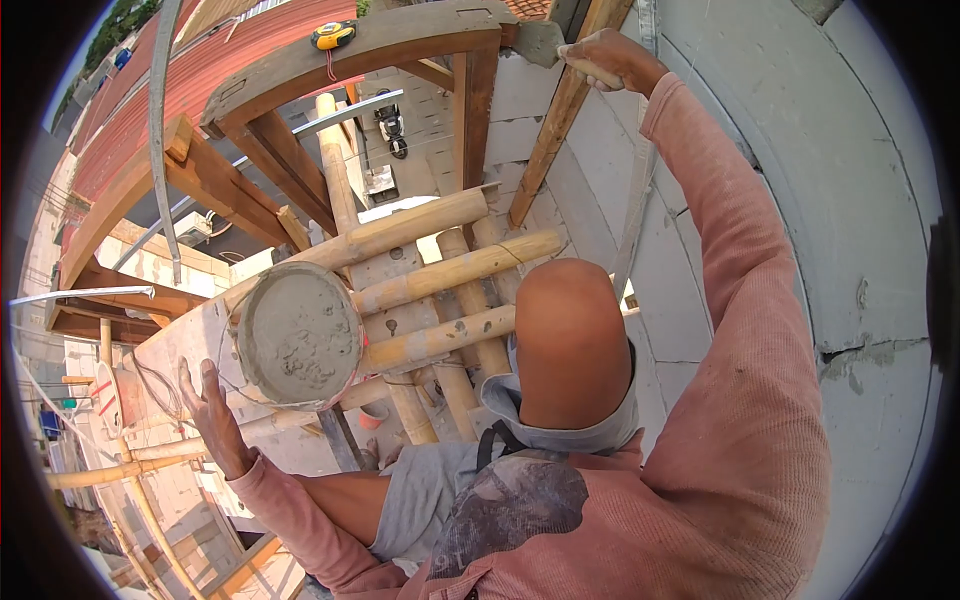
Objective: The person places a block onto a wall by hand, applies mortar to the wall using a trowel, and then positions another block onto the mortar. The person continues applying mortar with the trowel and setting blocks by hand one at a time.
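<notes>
My right hand (615, 62) is raised at the top, its fingers wrapped round the handle of a trowel (540, 43). The trowel's grey, mortar-smeared blade reaches left to the end of a wooden beam (420, 38), beside the block wall (680, 270). Lower left, my left hand (217, 425) has its fingers apart and holds nothing. Just right of that hand is a round bucket (362, 345) filled with wet grey mortar (305, 330). Whether the fingers touch the bucket cannot be made out.
Bamboo poles (450, 283) form a scaffold around the bucket, with gaps showing the ground far below. A yellow tape measure (333, 36) lies on the beam. A slanted timber (560, 140) stands by the wall. A metal strip (160, 140) hangs at left. A motorbike (391, 125) is parked below.
</notes>
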Motion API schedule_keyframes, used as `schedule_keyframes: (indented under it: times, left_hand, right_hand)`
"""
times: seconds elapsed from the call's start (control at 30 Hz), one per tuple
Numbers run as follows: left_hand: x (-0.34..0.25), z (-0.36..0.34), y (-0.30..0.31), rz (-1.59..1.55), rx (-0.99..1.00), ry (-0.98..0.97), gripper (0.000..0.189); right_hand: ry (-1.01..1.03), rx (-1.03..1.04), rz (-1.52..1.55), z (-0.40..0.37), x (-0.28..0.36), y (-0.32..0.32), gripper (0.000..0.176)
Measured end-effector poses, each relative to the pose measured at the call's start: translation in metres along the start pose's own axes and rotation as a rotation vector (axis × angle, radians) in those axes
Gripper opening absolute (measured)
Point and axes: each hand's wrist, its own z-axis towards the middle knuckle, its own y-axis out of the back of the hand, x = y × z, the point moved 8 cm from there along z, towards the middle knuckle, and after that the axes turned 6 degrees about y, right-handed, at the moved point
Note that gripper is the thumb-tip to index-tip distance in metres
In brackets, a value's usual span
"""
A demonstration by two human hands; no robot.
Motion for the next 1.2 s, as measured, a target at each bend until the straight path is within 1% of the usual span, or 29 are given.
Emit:
schedule_keyframes:
  times: [0.03, 0.2, 0.33, 0.47, 0.53, 0.6, 0.67, 0.73, 0.83, 0.93, 1.03, 1.07, 1.13, 1.2]
  left_hand:
    - [0.003, 0.001, 0.001, 0.004, -0.011, -0.009, 0.078]
    - [0.01, 0.008, 0.005, 0.102, 0.004, -0.044, 0.078]
    - [0.006, 0.009, 0.002, 0.136, -0.003, -0.067, 0.081]
    - [0.006, 0.011, 0.001, 0.166, 0.011, -0.08, 0.082]
    - [-0.003, 0.003, -0.004, 0.12, -0.007, -0.058, 0.082]
    - [-0.006, 0.001, -0.005, 0.104, -0.006, -0.028, 0.082]
    - [-0.002, 0.002, -0.004, 0.121, 0.014, 0.01, 0.081]
    - [0.005, 0.009, -0.004, 0.101, 0.025, -0.012, 0.081]
    - [0.002, 0.005, -0.01, 0.035, 0.027, -0.012, 0.08]
    - [0.002, 0.003, -0.01, 0.024, 0.022, -0.017, 0.08]
    - [0.008, 0.011, -0.011, 0.029, 0.042, -0.012, 0.079]
    - [0.013, 0.013, -0.008, 0.031, 0.048, -0.002, 0.079]
    - [0.025, 0.022, -0.005, 0.184, 0.117, 0.004, 0.08]
    - [0.034, 0.026, -0.002, 0.248, 0.133, -0.029, 0.08]
  right_hand:
    - [-0.023, 0.007, 0.01, -0.005, 0.004, 0.0, 0.033]
    - [0.04, -0.091, -0.133, -0.01, 0.007, 0.017, 0.035]
    - [0.066, -0.152, -0.199, 0.008, -0.003, 0.02, 0.04]
    - [0.139, -0.256, -0.433, 0.047, -0.026, 0.013, 0.039]
    - [0.213, -0.314, -0.604, 0.053, -0.017, -0.001, 0.036]
    - [0.264, -0.145, -0.584, 0.064, -0.013, -0.022, 0.032]
    - [0.19, -0.05, -0.336, 0.056, -0.008, -0.036, 0.029]
    - [0.0, -0.042, 0.14, 0.019, 0.01, -0.038, 0.03]
    - [-0.16, 0.081, 0.624, 0.022, -0.022, -0.035, 0.025]
    - [-0.166, 0.028, 0.745, 0.018, -0.036, -0.045, 0.028]
    - [-0.223, 0.076, 0.79, 0.011, -0.032, -0.064, 0.031]
    - [-0.22, 0.074, 0.815, 0.011, -0.037, -0.06, 0.031]
    - [-0.199, 0.072, 0.859, 0.018, -0.039, -0.049, 0.03]
    - [-0.197, 0.039, 0.786, 0.011, -0.034, -0.059, 0.03]
